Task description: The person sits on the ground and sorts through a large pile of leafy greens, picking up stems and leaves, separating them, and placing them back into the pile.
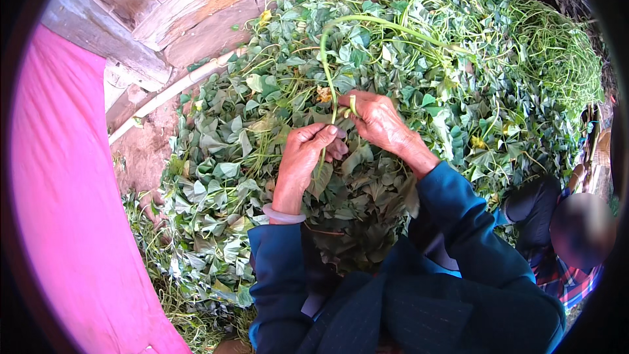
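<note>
Left hand [306, 151] and right hand [375, 118] are both pinching a long vine [325, 59] with closed fingers, over the leaf pile [458, 92] crowding against the plank wall [196, 6]; pink cloth [65, 210] is bordering left.

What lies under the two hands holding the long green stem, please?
Under the left hand and right hand gripping the stem lies a heap of leafy vines; the ground beneath is covered.

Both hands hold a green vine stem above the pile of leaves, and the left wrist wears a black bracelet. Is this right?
Not quite. In the head view, the bracelet on the left hand is pale, whitish, not black. The rest is right: both hands, the right hand too, hold the green vine stem above the pile of leaves.
</note>
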Demonstrator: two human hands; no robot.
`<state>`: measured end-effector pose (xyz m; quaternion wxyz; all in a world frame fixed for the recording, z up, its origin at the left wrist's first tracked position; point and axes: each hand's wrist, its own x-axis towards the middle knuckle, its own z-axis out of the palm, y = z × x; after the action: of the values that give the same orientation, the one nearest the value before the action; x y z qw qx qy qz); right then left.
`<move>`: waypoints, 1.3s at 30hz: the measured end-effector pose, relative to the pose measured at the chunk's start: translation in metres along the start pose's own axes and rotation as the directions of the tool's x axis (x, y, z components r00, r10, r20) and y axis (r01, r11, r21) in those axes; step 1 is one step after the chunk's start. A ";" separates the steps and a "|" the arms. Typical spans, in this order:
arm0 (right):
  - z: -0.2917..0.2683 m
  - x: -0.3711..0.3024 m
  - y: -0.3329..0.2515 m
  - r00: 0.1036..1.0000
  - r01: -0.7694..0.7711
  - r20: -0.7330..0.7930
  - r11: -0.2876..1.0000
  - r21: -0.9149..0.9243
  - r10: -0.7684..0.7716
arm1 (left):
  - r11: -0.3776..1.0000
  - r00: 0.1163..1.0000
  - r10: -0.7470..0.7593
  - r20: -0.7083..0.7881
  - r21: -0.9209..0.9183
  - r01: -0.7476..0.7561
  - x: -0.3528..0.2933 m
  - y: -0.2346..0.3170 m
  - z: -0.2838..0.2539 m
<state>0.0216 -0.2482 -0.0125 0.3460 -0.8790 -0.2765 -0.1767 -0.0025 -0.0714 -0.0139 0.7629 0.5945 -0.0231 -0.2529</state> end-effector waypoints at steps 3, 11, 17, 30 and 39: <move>-0.010 -0.003 0.037 0.993 -0.079 0.040 0.875 -0.478 0.111 | 0.986 0.999 0.016 0.051 -0.165 -0.007 -0.001 -0.003 -0.004; -0.003 0.002 0.000 0.799 -0.516 0.338 0.279 0.810 0.497 | 0.835 0.993 0.079 -0.087 -0.539 -0.114 0.007 -0.011 -0.020; 0.017 -0.002 -0.023 0.625 -0.676 0.543 0.041 0.736 0.561 | 0.839 0.921 0.169 -0.350 -0.440 -0.321 0.010 -0.004 -0.011; -0.009 -0.005 -0.002 0.959 0.042 0.283 0.982 -0.185 0.012 | 0.995 0.947 0.095 -0.307 0.068 -0.078 0.005 -0.009 -0.004; -0.018 -0.001 0.020 0.791 -0.537 0.268 0.415 0.734 0.550 | 0.991 0.940 0.136 -0.314 0.033 -0.132 0.009 -0.010 -0.015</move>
<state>0.0307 -0.2737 -0.0107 0.7312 -0.6775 -0.0226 0.0765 0.0068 -0.0632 -0.0300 0.7689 0.6286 0.0574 -0.1018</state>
